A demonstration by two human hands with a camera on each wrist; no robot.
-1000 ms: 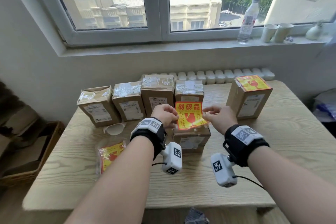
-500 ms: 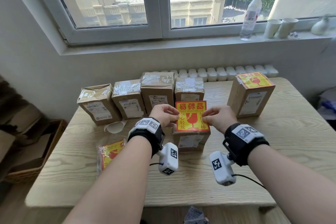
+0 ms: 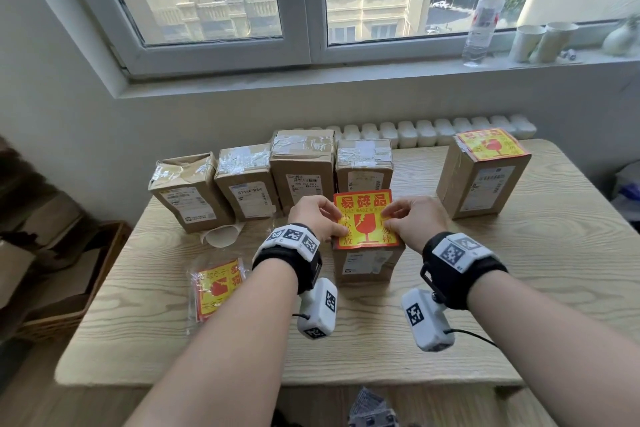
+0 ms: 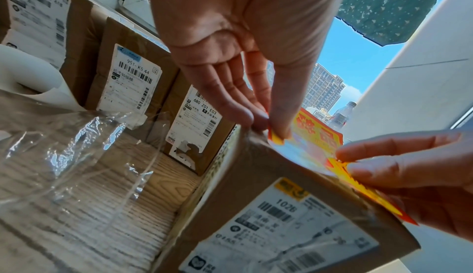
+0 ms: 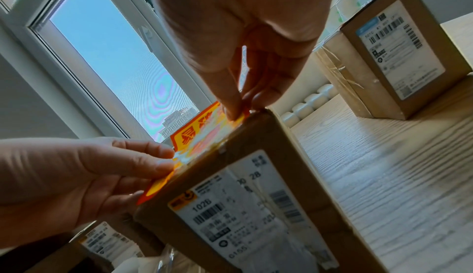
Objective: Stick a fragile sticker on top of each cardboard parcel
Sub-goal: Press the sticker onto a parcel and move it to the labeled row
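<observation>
Parcels (image 3: 303, 166) stand in a row beyond our hands; one parcel (image 3: 367, 265) sits beneath them. Our left hand (image 3: 317, 217) and right hand (image 3: 408, 218) each pinch a side edge of the sticker (image 3: 365, 220) on its top.

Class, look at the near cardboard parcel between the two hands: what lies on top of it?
A yellow and red fragile sticker lies over the near parcel, pinched by the left hand and right hand. It hides the parcel's top.

Both forearms extended forward, wrists level. Left hand (image 3: 317, 218) and right hand (image 3: 410, 218) face each other, each with thumb and fingertips pinched together, remaining fingers curled.
</observation>
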